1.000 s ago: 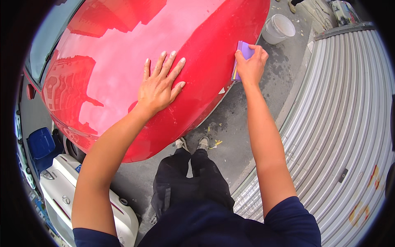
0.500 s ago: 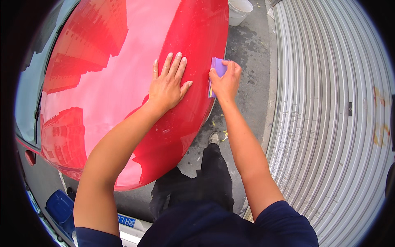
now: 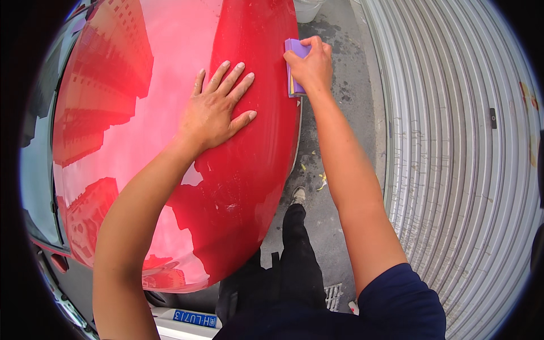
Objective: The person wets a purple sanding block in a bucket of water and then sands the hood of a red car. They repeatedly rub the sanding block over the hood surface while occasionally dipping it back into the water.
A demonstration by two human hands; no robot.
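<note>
My left hand (image 3: 216,110) lies flat on the glossy red car hood (image 3: 243,170), fingers spread and pale dust on the fingertips. At the hood's right-hand edge, my right hand (image 3: 313,67) grips a purple layered block (image 3: 295,86) between thumb and fingers. A thin yellow layer shows along the block's side. It presses against the hood edge, its underside hidden. Whitish dust specks and smears mark the red paint nearer my body.
A ribbed metal shutter (image 3: 442,170) runs along the right, beyond a strip of grey pavement (image 3: 345,102). A whitish bucket (image 3: 307,10) stands at the far end. Behind the hood is the windshield (image 3: 39,164); a white vehicle part with a blue plate (image 3: 194,318) sits low left.
My right hand has slid the purple block farther away along the hood edge. My left hand has shifted slightly left, still flat. The view has moved forward along the car.
</note>
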